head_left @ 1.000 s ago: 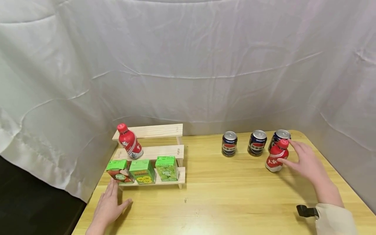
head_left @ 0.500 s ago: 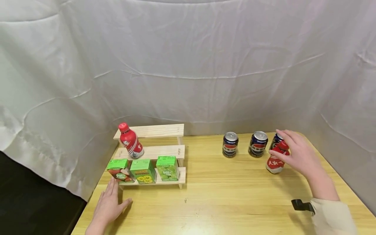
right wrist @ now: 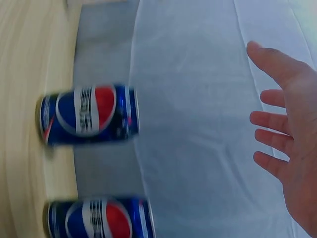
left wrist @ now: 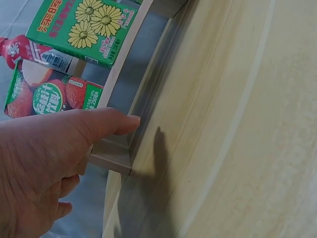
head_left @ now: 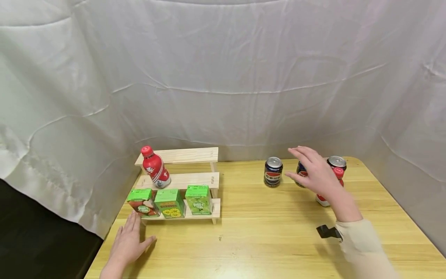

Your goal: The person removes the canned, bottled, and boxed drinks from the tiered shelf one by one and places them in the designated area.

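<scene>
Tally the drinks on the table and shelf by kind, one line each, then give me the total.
Dark blue cylindrical metal cans: 3
Red-and-white plastic bottles with red caps: 2
Green-topped rectangular cardboard cartons: 3
Total: 8

Your blue can (head_left: 273,172) is standing upright on the counter (head_left: 251,232), silver top up, label facing you. Second can (head_left: 302,169) stands near its right, half hidden behind your right grip (head_left: 315,172) from up top. Wooden rack's (head_left: 188,155) over left, three stepped tiers.
</scene>
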Motion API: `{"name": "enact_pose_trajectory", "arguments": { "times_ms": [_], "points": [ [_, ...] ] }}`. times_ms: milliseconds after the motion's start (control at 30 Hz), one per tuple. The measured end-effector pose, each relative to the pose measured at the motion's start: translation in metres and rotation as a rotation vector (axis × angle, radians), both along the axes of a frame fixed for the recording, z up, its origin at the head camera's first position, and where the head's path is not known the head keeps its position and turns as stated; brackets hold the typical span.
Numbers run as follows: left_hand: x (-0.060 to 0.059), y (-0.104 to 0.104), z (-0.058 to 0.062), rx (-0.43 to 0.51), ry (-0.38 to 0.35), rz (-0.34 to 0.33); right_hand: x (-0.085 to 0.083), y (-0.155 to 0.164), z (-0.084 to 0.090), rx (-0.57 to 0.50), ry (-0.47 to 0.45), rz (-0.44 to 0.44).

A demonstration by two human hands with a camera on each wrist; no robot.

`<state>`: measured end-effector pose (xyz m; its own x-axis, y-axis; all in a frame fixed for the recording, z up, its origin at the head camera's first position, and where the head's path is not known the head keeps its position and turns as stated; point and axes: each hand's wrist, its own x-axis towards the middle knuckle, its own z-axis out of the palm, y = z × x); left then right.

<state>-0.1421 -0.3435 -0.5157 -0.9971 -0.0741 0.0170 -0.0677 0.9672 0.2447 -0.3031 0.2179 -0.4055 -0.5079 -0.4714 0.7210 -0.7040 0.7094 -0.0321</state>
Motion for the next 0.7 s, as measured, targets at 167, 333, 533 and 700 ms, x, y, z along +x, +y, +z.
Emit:
{"name": "enact_pose_trajectory", "arguments": {
  "times_ms": [167, 333, 533, 700],
  "points": [
    [-0.001, -0.003, 0.0, -0.008, 0.002, -0.011, -0.005, -0.03, 0.003, 0.014, -0.013, 0.059],
    [-0.002, -0.005, 0.002, 0.004, -0.018, -0.01, -0.01, -0.062, 0.005, -0.001, 0.015, 0.162],
    [0.0, -0.007, 0.003, 0.014, -0.013, -0.01, -0.013, -0.1, 0.011, 0.019, 0.016, 0.243],
    [-0.001, -0.008, 0.005, 0.015, 0.003, -0.016, -0.012, -0.13, 0.016, 0.048, -0.021, 0.286]
  ]
}}
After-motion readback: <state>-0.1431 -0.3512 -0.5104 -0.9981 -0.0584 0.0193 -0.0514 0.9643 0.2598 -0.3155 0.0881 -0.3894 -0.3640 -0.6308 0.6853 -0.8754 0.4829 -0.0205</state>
